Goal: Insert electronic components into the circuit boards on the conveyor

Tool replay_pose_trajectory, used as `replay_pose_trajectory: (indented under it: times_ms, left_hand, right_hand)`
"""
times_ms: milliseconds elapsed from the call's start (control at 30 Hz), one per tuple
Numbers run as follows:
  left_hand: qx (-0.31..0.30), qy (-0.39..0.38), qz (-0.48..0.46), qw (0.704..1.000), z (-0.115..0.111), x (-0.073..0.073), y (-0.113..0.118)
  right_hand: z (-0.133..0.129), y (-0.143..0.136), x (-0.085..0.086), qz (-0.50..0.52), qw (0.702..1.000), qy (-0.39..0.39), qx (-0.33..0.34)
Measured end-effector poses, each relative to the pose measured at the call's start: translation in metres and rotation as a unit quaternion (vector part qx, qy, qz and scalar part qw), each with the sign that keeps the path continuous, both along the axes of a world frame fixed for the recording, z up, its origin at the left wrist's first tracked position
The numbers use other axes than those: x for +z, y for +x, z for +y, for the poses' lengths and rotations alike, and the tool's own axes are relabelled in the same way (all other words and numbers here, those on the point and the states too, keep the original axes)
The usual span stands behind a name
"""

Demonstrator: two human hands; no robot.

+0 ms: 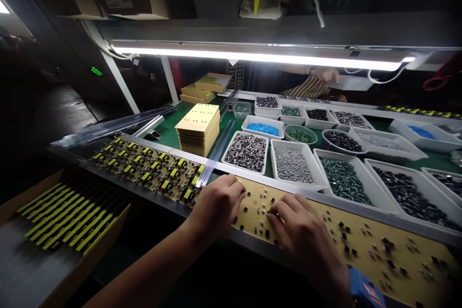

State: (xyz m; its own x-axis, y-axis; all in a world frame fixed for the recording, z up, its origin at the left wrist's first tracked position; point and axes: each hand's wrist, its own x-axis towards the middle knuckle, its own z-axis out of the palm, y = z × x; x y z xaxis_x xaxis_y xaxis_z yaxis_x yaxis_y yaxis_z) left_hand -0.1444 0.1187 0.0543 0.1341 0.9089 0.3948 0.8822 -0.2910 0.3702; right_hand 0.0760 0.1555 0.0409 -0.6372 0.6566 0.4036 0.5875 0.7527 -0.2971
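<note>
My left hand (221, 200) is closed, its thumb and fingertips pressed together over the left end of a tan circuit board (303, 206). What the fingertips hold, if anything, is hidden. My right hand (302, 224), with a blue band (365, 289) on its wrist, pinches low over the same board, thumb against index finger. Something small and dark shows at its fingertips, too small to name. Small black and silver components stand on the board between my hands and to the right. Left of my hands lies a populated board with yellow-topped parts (147, 164) on the same rail.
Behind the rail stand white trays of loose components: black-and-silver (246, 153), grey (293, 164), green (342, 180) and blue (263, 129). A stack of bare boards (198, 130) is beside clear plastic tubes (216, 154). A carton of boards (108, 238) sits lower left. Another person's hand (327, 75) shows behind.
</note>
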Motion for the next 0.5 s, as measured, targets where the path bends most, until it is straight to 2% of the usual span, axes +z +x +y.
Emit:
replay_pose_trajectory:
  times_ms: [100,267,500]
  left_hand:
    - [-0.009,-0.003,0.029,1.0,0.005,0.0,-0.001]
    - [-0.021,0.0,0.056,0.998,0.006,-0.004,-0.003]
    - [-0.014,-0.003,0.065,0.998,0.006,-0.003,-0.003]
  right_hand:
    - [0.004,0.004,0.006,0.018,1.0,-0.01,0.002]
    - [0.015,0.005,0.011,0.031,0.997,0.022,-0.062]
    - [0.02,-0.004,0.008,-0.01,0.999,0.001,-0.05]
